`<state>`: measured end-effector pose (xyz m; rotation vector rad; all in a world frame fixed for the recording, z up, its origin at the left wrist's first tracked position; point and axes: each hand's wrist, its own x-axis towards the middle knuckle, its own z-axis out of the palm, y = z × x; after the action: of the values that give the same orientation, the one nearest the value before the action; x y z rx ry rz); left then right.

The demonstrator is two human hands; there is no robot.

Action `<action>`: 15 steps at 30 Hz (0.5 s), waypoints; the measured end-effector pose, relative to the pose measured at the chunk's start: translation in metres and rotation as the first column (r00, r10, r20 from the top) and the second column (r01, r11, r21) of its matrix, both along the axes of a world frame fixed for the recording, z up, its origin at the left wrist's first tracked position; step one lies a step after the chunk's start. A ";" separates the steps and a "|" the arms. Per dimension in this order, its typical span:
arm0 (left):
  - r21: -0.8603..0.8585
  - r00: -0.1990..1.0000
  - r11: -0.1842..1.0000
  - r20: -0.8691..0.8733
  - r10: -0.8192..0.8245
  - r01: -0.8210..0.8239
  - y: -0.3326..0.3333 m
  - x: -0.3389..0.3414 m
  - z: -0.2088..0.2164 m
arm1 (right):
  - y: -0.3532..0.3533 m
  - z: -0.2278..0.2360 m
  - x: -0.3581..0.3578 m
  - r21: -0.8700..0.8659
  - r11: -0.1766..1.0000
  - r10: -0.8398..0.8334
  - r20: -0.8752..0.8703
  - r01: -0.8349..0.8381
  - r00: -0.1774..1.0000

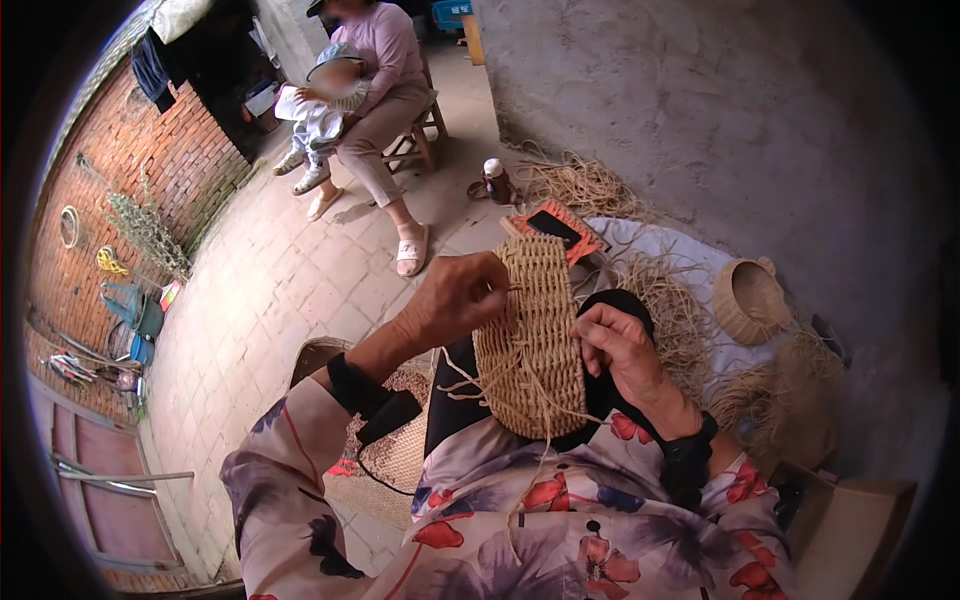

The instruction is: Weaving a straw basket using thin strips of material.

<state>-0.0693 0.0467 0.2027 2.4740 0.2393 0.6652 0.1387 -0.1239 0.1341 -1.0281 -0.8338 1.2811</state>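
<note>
An oblong piece of woven straw (540,320) with rounded ends lies over my lap. Loose strands hang from its lower part, and one long strand (533,490) trails down over my flowered shirt. My left hand (455,300) is closed in a pinch at the upper left edge of the weave. What its fingertips hold is too small to make out. At the opposite edge, my right hand (622,352) has its fingers curled, with thumb and forefinger gripping the side of the weave. Dark bands wrap both wrists.
Straw bundles (580,185) and a round woven basket (752,300) lie on a white cloth (715,262) to the right. A phone (553,228) rests on an orange seat. A bottle (496,180) stands beyond. A seated person (385,60) holds a child. A shallow basket (385,490) sits lower left.
</note>
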 end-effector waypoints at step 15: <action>0.388 0.994 0.916 -0.071 -0.084 0.105 -0.015 0.007 0.002 | 0.000 -0.003 -0.002 0.013 1.000 0.006 -0.038 -0.006 0.999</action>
<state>-0.0624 0.0321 0.2048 2.8670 0.0021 0.6587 0.1365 -0.1236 0.1313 -0.9888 -0.8152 1.2956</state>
